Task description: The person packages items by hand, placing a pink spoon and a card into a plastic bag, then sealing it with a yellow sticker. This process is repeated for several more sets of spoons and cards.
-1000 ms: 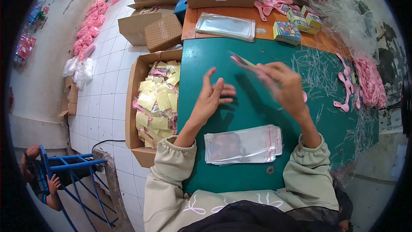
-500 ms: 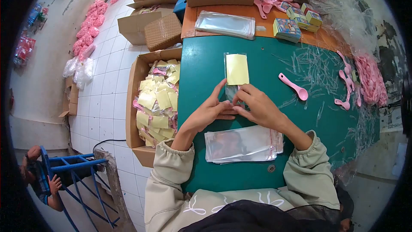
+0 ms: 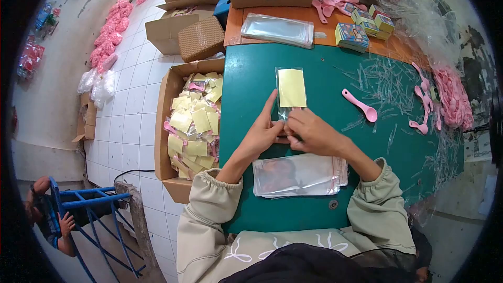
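A clear plastic bag (image 3: 283,112) with a yellow card (image 3: 292,88) in it lies on the green table, its lower end at my fingers. My left hand (image 3: 263,132) pinches that end between thumb and curled fingers, its index finger stretched along the bag's left edge. My right hand (image 3: 314,132) closes on the bag's end beside the left thumb; its fingertips are partly hidden. Some pink shows under the card, near the right knuckles. Just below my hands is a stack of clear plastic bags (image 3: 298,176). A pink spoon (image 3: 360,105) rests to the right.
At left stands a carton (image 3: 163,120) full of bagged yellow cards and pink spoons. Plastic strips (image 3: 385,81) and bundled pink spoons (image 3: 452,97) lie at right. Behind are more bags (image 3: 277,29) and card stacks (image 3: 351,36). A person (image 3: 65,225) holds a blue metal frame (image 3: 89,199) at far left.
My right hand's fingers have curled in more tightly at the bag's lower end. My left thumb now presses there too, and its fingers have folded. The bag has barely shifted.
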### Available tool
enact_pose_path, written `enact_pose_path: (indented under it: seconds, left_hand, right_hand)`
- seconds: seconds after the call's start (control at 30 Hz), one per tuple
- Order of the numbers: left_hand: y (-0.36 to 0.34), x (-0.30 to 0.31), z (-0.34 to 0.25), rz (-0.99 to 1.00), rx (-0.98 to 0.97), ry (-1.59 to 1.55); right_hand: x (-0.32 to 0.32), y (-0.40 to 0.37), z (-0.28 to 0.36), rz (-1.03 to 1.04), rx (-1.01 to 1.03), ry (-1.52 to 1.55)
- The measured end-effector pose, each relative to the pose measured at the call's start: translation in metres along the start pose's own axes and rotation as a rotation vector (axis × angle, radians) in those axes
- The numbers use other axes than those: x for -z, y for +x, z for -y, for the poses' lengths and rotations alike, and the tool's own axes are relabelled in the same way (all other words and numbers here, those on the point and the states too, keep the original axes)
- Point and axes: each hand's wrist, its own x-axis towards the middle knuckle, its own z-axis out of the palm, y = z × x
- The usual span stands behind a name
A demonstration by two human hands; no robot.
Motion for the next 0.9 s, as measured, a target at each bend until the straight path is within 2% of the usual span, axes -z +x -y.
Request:
enact_pose_path:
  seconds: [0.03,0.13,0.2,0.23,0.27,0.3,0.33,0.43,0.47,0.5,0.53,0.57,0.6,0.67,0.73,0.83,0.9]
  left_hand:
    - [0.0,-0.001,0.0,-0.017,-0.019,0.032]
    - [-0.005,-0.002,-0.008,0.0,0.039,-0.163]
    - [-0.004,0.0,-0.011,0.041,0.076,-0.165]
    - [-0.004,0.001,-0.011,0.062,0.097,-0.167]
    - [-0.005,0.001,-0.01,0.083,0.102,-0.163]
    - [-0.004,0.002,-0.009,0.104,0.105,-0.16]
    - [-0.003,0.002,-0.009,0.122,0.101,-0.156]
    - [-0.002,0.0,-0.011,0.164,0.041,-0.068]
    - [-0.004,-0.002,-0.011,0.164,0.012,-0.105]
    - [-0.004,-0.005,-0.014,0.169,-0.015,-0.135]
    - [-0.003,-0.007,-0.016,0.177,-0.045,-0.163]
    - [-0.002,-0.008,-0.016,0.192,-0.054,-0.182]
    - [-0.002,-0.008,-0.016,0.204,-0.062,-0.202]
    - [-0.007,-0.008,-0.016,0.225,-0.042,-0.248]
    - [-0.013,-0.001,-0.024,0.257,-0.001,-0.29]
    - [-0.014,0.009,-0.014,0.154,-0.095,-0.097]
    - [-0.013,0.002,-0.012,0.054,-0.213,0.182]
  right_hand:
    - [0.008,-0.002,-0.004,0.023,0.012,0.074]
    - [0.064,-0.019,-0.009,0.219,-0.184,0.524]
    - [0.115,-0.046,-0.032,0.127,-0.312,0.735]
    - [0.14,-0.06,-0.052,0.051,-0.305,0.565]
    - [0.161,-0.078,-0.073,-0.085,-0.571,0.547]
    - [0.181,-0.135,-0.132,-0.049,-0.679,-0.325]
    - [0.191,-0.178,-0.18,-0.006,-0.7,-1.206]
    - [0.173,-0.147,-0.12,-0.258,-0.938,-1.129]
    - [0.155,-0.114,-0.083,-0.26,-0.667,-0.889]
    - [0.129,-0.085,-0.052,-0.241,-0.518,-0.657]
    - [0.104,-0.055,-0.02,-0.196,-0.39,-0.409]
    - [0.08,-0.042,-0.006,-0.195,-0.371,-0.261]
    - [0.058,-0.034,-0.002,-0.193,-0.35,-0.11]
    - [0.029,-0.029,-0.01,-0.221,-0.207,-0.181]
    - [0.02,-0.03,-0.017,-0.26,-0.191,-0.124]
    - [0.019,-0.031,-0.018,-0.345,-0.217,-0.015]
    - [0.021,-0.032,-0.016,-0.34,-0.266,0.084]
